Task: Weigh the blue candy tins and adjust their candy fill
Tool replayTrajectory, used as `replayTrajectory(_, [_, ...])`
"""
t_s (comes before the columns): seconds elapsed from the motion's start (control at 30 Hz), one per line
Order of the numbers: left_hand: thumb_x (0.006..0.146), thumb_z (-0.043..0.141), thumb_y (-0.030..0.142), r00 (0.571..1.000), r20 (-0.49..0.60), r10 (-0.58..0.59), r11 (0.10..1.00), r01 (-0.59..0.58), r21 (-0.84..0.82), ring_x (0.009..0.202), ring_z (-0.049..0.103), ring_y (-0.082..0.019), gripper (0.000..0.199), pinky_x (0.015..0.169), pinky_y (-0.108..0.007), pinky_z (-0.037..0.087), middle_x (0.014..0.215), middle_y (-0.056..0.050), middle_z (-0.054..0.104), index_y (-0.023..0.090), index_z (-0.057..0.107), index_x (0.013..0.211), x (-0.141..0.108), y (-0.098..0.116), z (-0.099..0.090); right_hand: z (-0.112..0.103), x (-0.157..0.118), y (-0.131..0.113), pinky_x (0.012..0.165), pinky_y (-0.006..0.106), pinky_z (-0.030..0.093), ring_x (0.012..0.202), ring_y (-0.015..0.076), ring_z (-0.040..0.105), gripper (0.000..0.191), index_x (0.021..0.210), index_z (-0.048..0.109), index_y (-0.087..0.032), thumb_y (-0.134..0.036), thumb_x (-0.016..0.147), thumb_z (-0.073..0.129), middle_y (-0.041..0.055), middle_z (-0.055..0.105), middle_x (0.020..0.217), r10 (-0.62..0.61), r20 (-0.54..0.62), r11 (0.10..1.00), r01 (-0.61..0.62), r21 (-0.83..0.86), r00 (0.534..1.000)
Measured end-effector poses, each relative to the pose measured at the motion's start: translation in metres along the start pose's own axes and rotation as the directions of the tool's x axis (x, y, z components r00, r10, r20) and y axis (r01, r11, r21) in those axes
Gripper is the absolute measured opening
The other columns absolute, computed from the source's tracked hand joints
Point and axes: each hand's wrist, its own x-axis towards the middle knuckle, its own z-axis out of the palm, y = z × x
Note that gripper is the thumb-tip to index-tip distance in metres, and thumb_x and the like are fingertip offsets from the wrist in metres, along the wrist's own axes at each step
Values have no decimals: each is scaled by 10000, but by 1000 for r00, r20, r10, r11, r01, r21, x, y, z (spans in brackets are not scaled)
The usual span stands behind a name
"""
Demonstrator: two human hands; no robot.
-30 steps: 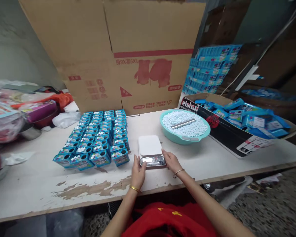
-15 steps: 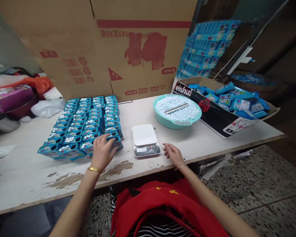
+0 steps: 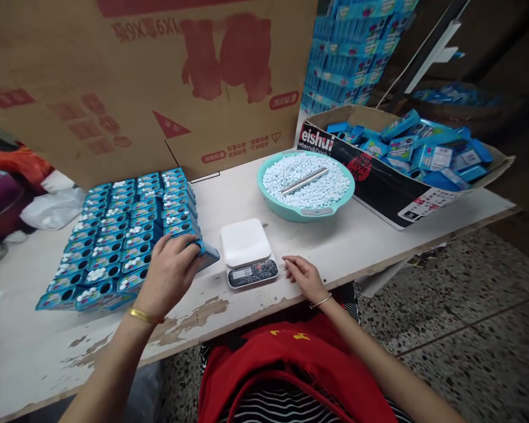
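My left hand (image 3: pixel 171 270) is closed around a small blue box (image 3: pixel 209 257), which tilts out to the right of the rows, just left of the scale. Rows of blue boxes (image 3: pixel 108 247) with round holes in their tops stand beside that hand; small white pellets lie on many of the tops. A white kitchen scale (image 3: pixel 247 244) with a black panel sits between my hands, its pan bare. My right hand (image 3: pixel 306 279) rests by the scale's right side, fingers loosely bent and slightly apart, holding nothing.
Beyond the scale, a turquoise basin (image 3: pixel 306 212) holds white pellets and a metal trough-shaped scoop (image 3: pixel 304 181). An open carton (image 3: pixel 361 176) of blue packs stands at the right. A large cardboard box (image 3: pixel 158 88) walls off the back; stacked blue packs (image 3: pixel 348 59) rise behind.
My left hand has gripped a box from the near right of the rows and tilted it toward the scale. The view has shifted; my right hand stays beside the scale.
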Motion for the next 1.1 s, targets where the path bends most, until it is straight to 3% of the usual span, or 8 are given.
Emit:
replayTrajectory(0.23, [927,468,303,969,163,186,979,-170,-110,814,583,-182,224,687,-321,455,1030,-89,616,162,608,823,82,27,22,-4,2,-5,546,256,502,634,117,577,301,1026,666,-177,-402,913,502,36,578,829,33,49,999,-33,0,998])
replayTrajectory(0.4, [922,473,270,932,240,273,962,-258,-94,778,596,-189,199,707,-356,476,995,-89,631,164,616,835,109,32,49,-10,6,-12,619,281,526,713,135,589,346,1198,597,-185,-366,914,516,59,581,912,-9,150,996,23,-89,989])
replayTrajectory(0.5, [911,506,297,943,189,275,957,-251,-143,916,601,-230,170,840,-428,481,1114,-108,621,169,618,909,112,33,49,-13,5,-16,636,300,535,719,143,565,587,1431,373,-213,-369,894,551,65,559,955,-69,265,977,120,-179,962])
replayTrajectory(0.57, [892,543,355,978,91,188,961,-164,-222,1049,568,-255,234,912,-445,464,1216,-125,581,174,594,1033,102,34,46,-13,4,-19,656,325,542,725,156,555,743,1508,191,-235,-374,883,569,72,552,986,-76,323,948,169,-269,943])
replayTrajectory(0.67, [903,521,351,989,3,-150,919,141,-368,979,592,-201,301,854,-362,498,1092,-100,618,169,542,1141,66,36,44,-9,2,-23,755,395,541,836,219,567,883,1529,13,-225,-353,870,587,90,569,989,-98,348,874,248,-418,932])
replayTrajectory(0.8, [903,465,355,842,193,-503,716,531,-453,718,606,-140,310,650,-279,508,907,-59,641,158,572,1116,1,40,64,-1,4,-26,774,424,536,892,276,583,951,1514,-116,-178,-324,873,571,129,606,1001,-148,357,797,325,-509,922])
replayTrajectory(0.93, [857,466,433,701,442,-559,461,706,-537,675,641,-154,426,620,-295,534,882,-80,674,128,579,1131,-33,44,96,3,10,-25,741,435,541,869,292,604,976,1500,-171,-176,-342,875,559,137,627,1005,-143,369,756,342,-558,918])
replayTrajectory(1.1, [850,457,401,712,493,-500,439,700,-563,745,658,-180,399,677,-321,541,888,-102,694,120,615,1085,-29,52,118,0,17,-23,721,404,540,850,275,626,944,1504,-156,-196,-308,883,547,129,648,1012,-100,376,773,309,-554,921])
